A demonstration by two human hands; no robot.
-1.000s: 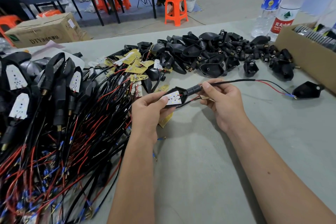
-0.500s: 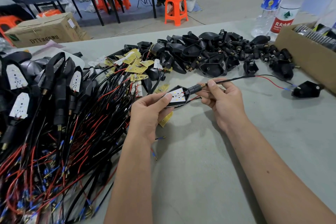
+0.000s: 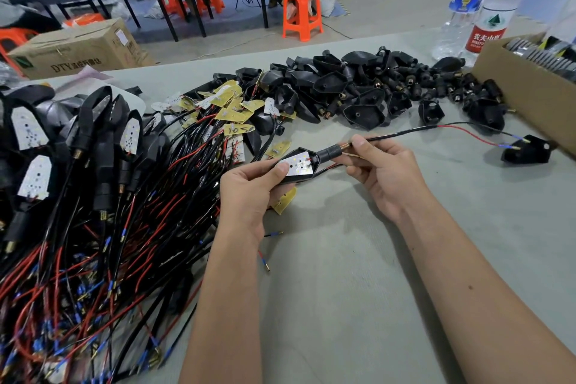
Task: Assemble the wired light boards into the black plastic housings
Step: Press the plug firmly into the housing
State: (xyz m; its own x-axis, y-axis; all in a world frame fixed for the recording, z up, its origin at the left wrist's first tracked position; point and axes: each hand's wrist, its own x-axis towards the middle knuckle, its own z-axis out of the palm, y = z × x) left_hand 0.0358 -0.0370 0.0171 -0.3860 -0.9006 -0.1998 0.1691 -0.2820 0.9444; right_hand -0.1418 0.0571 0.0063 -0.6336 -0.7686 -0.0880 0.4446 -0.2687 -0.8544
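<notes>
My left hand (image 3: pixel 249 193) grips a black plastic housing (image 3: pixel 311 176) with a white light board (image 3: pixel 297 165) lying in it, thumb pressing on the board. My right hand (image 3: pixel 386 174) pinches the black cable (image 3: pixel 402 133) just past the housing's brass-tipped neck. The cable runs right and ends in red and black wires (image 3: pixel 467 131). A heap of empty black housings (image 3: pixel 367 87) lies behind my hands. Loose yellow and white boards (image 3: pixel 232 109) with wires lie at centre left.
A big pile of finished wired units (image 3: pixel 78 181) covers the left of the grey table (image 3: pixel 343 290). A cardboard box (image 3: pixel 514 97) and two water bottles (image 3: pixel 480 6) stand at the right. One lone housing (image 3: pixel 526 151) lies by the box. A person sits on an orange stool (image 3: pixel 300 12) beyond.
My right hand has drawn the cable through the housing neck, so its wire ends slid left along the table. The board has settled deeper into the housing. My left hand barely moved.
</notes>
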